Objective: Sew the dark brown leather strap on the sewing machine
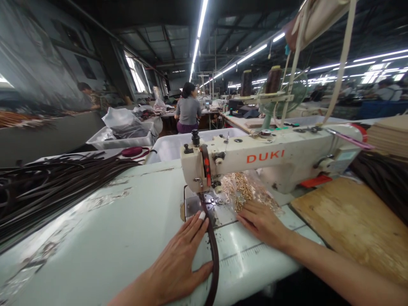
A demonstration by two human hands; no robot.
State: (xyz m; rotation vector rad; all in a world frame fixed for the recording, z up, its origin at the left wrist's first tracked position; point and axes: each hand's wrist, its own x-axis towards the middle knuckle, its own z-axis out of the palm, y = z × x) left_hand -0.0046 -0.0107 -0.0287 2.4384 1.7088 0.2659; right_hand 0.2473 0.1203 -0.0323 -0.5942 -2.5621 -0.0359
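Note:
A sewing machine [229, 157] marked DUKI stands on the pale green table. Under its needle area runs a dark brown strap [214, 246], which curves down toward the table's front edge. My left hand [180, 253] lies flat beside and against the strap, fingers stretched toward the presser foot, with a white wrap on one fingertip. On the right of the needle plate, my right hand [263, 223] rests with its fingers extended at a clear plastic bag [255, 191] of gold metal hardware. Its fingertips touch or nearly touch the bag; nothing shows gripped.
Many dark straps [63, 178] lie along the table's left side. A worn wooden board [353, 229] lies at right, near stacked brown sheets [390, 131]. White bins stand behind the machine. A person [188, 108] in grey sits ahead. Thread cones [273, 80] stand above the machine.

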